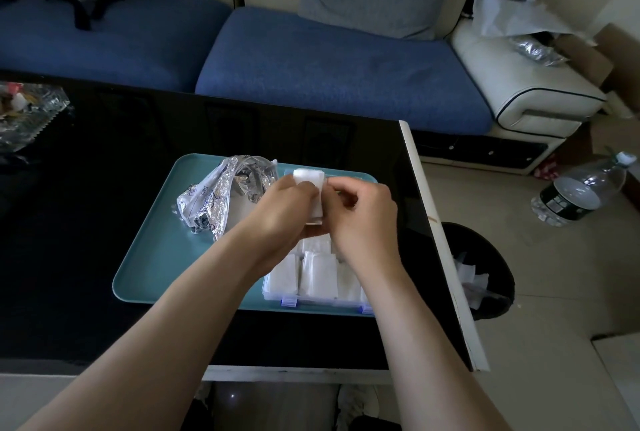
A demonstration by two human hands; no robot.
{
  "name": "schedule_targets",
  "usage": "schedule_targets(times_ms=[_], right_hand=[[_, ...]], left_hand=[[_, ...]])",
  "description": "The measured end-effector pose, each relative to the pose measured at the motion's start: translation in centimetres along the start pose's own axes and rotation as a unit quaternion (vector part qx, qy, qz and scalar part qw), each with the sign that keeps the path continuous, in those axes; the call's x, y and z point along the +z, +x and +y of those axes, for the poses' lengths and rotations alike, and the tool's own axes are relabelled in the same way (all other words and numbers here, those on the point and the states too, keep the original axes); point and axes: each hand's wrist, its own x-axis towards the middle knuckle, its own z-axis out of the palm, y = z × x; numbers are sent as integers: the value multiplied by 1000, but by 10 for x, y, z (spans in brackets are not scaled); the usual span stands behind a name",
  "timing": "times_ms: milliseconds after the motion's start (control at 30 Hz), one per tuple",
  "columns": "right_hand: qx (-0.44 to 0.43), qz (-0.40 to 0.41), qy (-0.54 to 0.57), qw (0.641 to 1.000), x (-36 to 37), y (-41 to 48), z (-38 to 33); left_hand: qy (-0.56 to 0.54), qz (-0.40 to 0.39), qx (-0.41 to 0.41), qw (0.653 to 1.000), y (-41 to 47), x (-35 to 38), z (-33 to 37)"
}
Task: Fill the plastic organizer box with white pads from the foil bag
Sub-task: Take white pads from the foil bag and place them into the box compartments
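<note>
A clear plastic organizer box (281, 295) with blue latches lies on the right half of a teal tray (156, 268); white pads (318, 275) fill its near compartments. Above the box, my left hand (287, 209) grips a stack of white pads (310, 178). My right hand (363, 216) pinches the right edge of the same stack. The crumpled foil bag (211, 198) lies on the tray's far left, its mouth open toward the hands. The far part of the box is hidden behind both hands.
The tray sits on a black glossy table (86, 223) with a white right edge. A glass dish (27, 112) stands at far left. A black bin (485, 268) with paper scraps and a water bottle (581, 191) are on the floor at right. A blue sofa lies beyond.
</note>
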Motion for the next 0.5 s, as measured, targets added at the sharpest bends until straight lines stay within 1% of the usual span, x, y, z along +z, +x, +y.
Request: schedule_targets(times_ms=[67, 133, 167, 267, 367, 433, 500], right_hand=[[25, -32, 7, 999, -5, 1, -2], [57, -89, 16, 994, -12, 2, -2], [53, -121, 3, 991, -15, 2, -1], [-8, -195, -88, 977, -22, 1, 6], [-22, -210, -138, 968, -27, -1, 8], [-30, -201, -153, 967, -31, -3, 7], [-35, -189, -151, 970, -33, -4, 5]], left_hand=[[28, 10, -20, 999, 2, -2, -2], [80, -6, -30, 996, 1, -2, -3], [103, -15, -37, 994, 0, -1, -3], [164, -11, -36, 986, -2, 1, -5], [215, 1, -34, 976, 0, 0, -8], [217, -7, -42, 975, 0, 1, -8], [199, -31, -57, 978, -1, 3, -6]])
